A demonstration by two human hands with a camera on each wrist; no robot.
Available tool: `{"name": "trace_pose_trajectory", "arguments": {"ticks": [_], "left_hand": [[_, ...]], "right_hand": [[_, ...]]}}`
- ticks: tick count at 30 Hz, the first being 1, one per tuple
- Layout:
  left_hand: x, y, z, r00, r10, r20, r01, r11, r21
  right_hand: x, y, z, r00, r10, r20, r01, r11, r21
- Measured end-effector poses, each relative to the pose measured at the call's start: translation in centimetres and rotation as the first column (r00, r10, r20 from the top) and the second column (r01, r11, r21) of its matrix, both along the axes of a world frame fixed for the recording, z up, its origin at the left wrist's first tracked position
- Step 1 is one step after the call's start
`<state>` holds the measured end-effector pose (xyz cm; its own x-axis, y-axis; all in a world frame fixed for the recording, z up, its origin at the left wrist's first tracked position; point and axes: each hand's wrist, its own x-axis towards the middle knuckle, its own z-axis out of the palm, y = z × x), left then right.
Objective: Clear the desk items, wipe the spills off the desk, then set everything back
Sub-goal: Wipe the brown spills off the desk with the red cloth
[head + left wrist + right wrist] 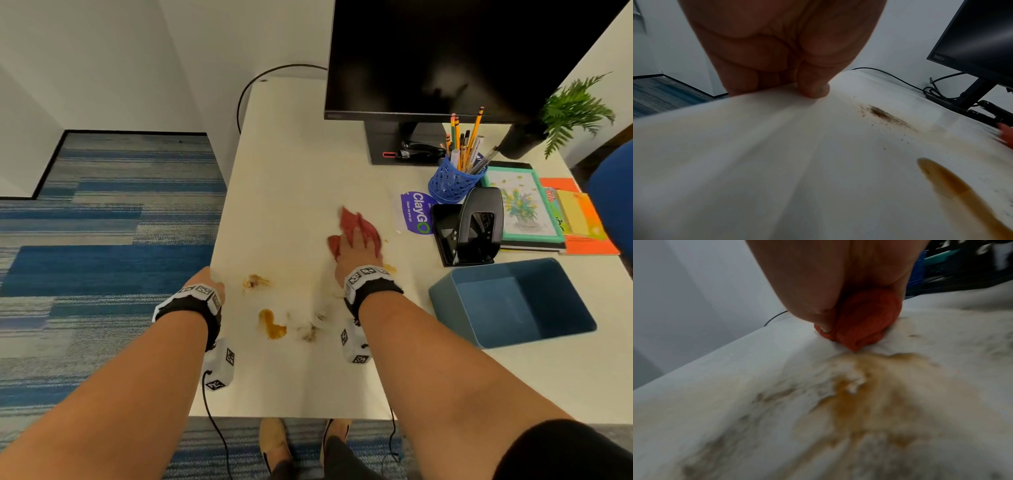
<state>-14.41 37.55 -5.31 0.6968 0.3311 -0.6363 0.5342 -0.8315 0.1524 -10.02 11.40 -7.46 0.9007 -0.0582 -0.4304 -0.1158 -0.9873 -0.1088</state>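
Observation:
My right hand [358, 246] presses a red cloth [359, 224] onto the white desk [294, 164], its fingers spread on top and its thumb tucked against the bunched cloth [863, 324]. Smeared brown spills lie just behind it: an orange-brown puddle [272, 325], a brown crumbly patch [255, 281] and grey smears [311, 330]. The wet smear [863, 386] spreads right below the cloth in the right wrist view. My left hand [209, 279] grips the desk's left edge, thumb [813, 87] on top and fingers curled under.
At the right stand an empty blue bin [513, 301], a black hole punch [469, 226], a blue pencil cup [455, 178], notebooks [534, 205], a purple sticker [416, 212], a monitor [462, 58] and a potted plant [561, 116]. A blue chair [613, 192] is at the far right.

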Motion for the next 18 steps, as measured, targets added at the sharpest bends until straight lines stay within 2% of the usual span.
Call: {"name": "trace_pose_trajectory", "arguments": {"ticks": [2, 5, 7, 10, 13, 15, 18], "left_hand": [[0.1, 0.0, 0.1, 1.0, 0.002, 0.0, -0.002, 1.0, -0.003], [0.0, -0.2, 0.2, 1.0, -0.009, -0.005, 0.009, 1.0, 0.012], [0.0, -0.3, 0.3, 1.0, -0.002, -0.005, 0.002, 1.0, 0.014], [0.0, -0.4, 0.4, 1.0, -0.006, -0.002, 0.006, 1.0, 0.024], [-0.3, -0.5, 0.8, 1.0, -0.027, 0.004, 0.027, 0.999, 0.039], [-0.5, -0.5, 0.9, 1.0, -0.031, -0.002, 0.031, 0.998, 0.048], [-0.4, -0.3, 0.6, 1.0, -0.015, 0.002, 0.015, 0.999, 0.034]], "right_hand": [[0.2, -2.1, 0.2, 0.988, -0.155, 0.023, 0.156, 0.986, -0.066], [0.9, -2.0, 0.3, 0.95, -0.309, -0.055, 0.302, 0.948, -0.101], [1.0, 0.6, 0.4, 0.969, -0.218, -0.113, 0.207, 0.973, -0.106], [-0.9, 4.5, 0.4, 0.991, 0.112, -0.078, -0.119, 0.988, -0.093], [-1.3, 3.4, 0.3, 0.981, 0.196, -0.007, -0.196, 0.981, -0.013], [-0.7, 1.1, -0.1, 0.993, 0.121, -0.002, -0.121, 0.993, 0.014], [0.1, -2.2, -0.4, 0.989, -0.149, -0.016, 0.149, 0.989, 0.01]]}}
